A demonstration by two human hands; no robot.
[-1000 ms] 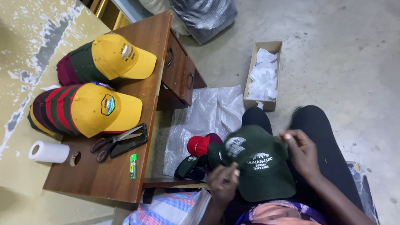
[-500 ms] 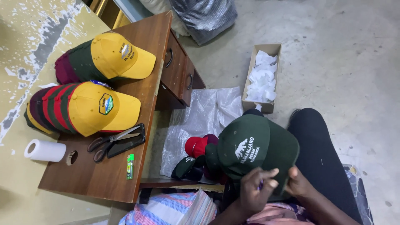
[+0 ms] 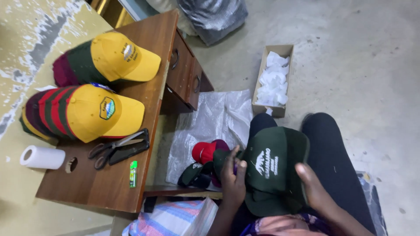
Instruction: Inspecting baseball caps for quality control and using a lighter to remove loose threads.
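A dark green cap point(image 3: 273, 168) with a white printed emblem on its front is held over the lap, to the right of the wooden bench point(image 3: 148, 109).

It is gripped on both sides: the left hand point(image 3: 232, 181) is closed on its left edge and the fingers of the right hand point(image 3: 313, 188) are curled round its right side. Since half a second ago, the cap has been turned, so the emblem now runs nearly upright. Its long axis lies roughly up and down the view; the brim seems to point toward the body, though this is blurred.
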